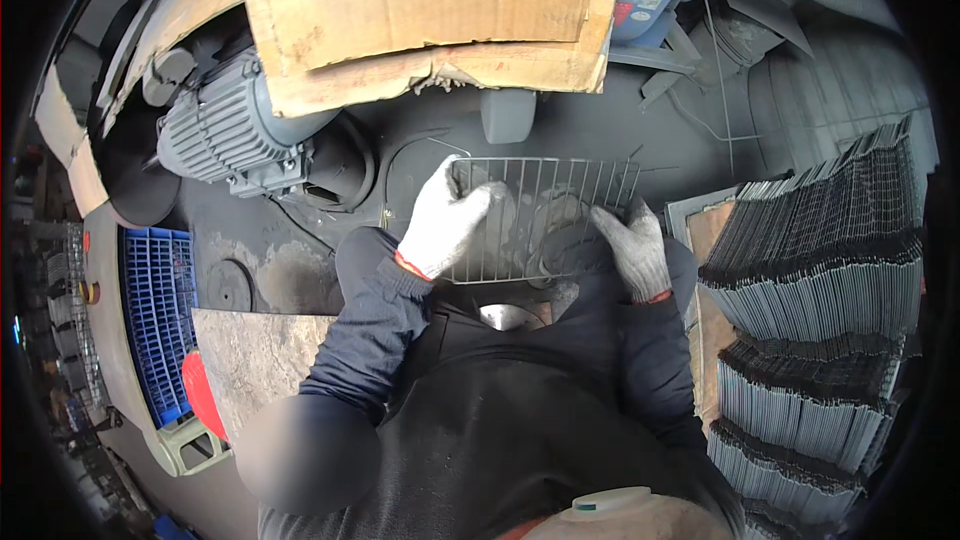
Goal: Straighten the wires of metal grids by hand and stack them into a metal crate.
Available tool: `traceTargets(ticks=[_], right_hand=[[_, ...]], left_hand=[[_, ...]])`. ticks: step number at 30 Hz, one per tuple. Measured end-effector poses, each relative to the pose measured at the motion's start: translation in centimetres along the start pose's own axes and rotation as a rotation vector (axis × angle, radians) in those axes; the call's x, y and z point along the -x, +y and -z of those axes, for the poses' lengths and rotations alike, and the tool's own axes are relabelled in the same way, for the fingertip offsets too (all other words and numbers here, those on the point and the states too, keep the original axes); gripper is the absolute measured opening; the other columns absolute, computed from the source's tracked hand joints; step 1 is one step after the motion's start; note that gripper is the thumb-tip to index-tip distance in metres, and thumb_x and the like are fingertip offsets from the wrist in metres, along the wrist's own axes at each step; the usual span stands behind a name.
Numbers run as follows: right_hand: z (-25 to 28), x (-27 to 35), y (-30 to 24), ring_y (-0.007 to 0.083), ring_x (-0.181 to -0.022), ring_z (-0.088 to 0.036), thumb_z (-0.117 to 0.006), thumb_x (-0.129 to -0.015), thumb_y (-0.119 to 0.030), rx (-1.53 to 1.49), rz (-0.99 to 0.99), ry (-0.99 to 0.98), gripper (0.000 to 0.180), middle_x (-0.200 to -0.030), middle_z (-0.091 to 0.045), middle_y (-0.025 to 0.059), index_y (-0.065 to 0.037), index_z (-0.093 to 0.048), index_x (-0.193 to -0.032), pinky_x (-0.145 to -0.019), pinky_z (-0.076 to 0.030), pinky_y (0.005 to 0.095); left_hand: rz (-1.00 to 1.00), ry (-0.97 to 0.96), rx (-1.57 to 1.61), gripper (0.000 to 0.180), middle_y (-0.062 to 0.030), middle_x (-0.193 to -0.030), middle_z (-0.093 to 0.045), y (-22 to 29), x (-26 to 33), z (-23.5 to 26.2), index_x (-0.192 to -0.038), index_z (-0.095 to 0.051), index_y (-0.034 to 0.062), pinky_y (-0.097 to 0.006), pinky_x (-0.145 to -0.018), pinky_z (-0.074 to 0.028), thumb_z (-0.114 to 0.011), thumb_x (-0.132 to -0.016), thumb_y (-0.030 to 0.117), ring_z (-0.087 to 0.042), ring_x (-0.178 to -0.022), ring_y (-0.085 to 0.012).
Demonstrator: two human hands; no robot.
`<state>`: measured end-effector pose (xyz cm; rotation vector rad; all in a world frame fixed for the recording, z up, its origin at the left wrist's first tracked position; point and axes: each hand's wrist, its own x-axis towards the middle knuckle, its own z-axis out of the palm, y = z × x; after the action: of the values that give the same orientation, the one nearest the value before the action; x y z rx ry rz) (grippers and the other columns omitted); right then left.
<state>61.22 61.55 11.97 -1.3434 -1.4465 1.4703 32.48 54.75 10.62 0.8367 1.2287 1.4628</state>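
A rectangular wire rack [541, 215] with thin parallel bars is held up in front of my lap. My left hand [445, 220], in a white knit glove with a red cuff, grips its left end, thumb over the bars. The right end is in my right hand [636, 248], in a greyer glove, with its thumb across the near side and its other fingers partly hidden. Just beyond the rack, a grey machine part [508, 115] juts out from under a cardboard sheet [430, 0]. Below the rack, a shiny metal piece [510, 317] shows between my legs.
Tall stacks of similar wire racks [815, 290] stand close on my right. A grey finned motor [235, 125] lies at the far left. Further left are a blue plastic crate [158, 320] and a red round object [204, 395]. A blue box [645, 5] is at the far right.
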Motion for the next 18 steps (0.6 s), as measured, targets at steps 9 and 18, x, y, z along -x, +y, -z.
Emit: traceTargets(ticks=[9, 18], right_hand=[[-0.5, -2.9, 2.6, 0.0143, -0.080, -0.071, -0.073, -0.101, -0.007, -0.404, -0.127, 0.126, 0.022, -0.099, -0.075, 0.0053, -0.002, -0.068, -0.122, -0.073, -0.058, 0.0291], [-9.1, -6.2, 5.3, 0.0133, -0.098, -0.068, -0.074, -0.100, -0.004, -0.249, -0.195, -0.092, 0.026, -0.113, -0.074, 0.0036, -0.002, -0.069, -0.125, -0.087, -0.057, 0.0295]], left_hand=[[0.189, 0.086, 0.039, 0.027, -0.0050, -0.091, -0.071, -4.9, -1.3, -1.7, -0.117, -0.062, 0.0005, -0.026, -0.068, -0.054, -0.076, -0.102, 0.017, -0.066, -0.076, -0.0103], [0.183, 0.333, 0.106, 0.021, -0.0076, -0.088, -0.069, -6.9, 0.7, 7.1, -0.112, -0.060, 0.0012, -0.029, -0.065, -0.055, -0.072, -0.105, 0.017, -0.063, -0.063, -0.0133]])
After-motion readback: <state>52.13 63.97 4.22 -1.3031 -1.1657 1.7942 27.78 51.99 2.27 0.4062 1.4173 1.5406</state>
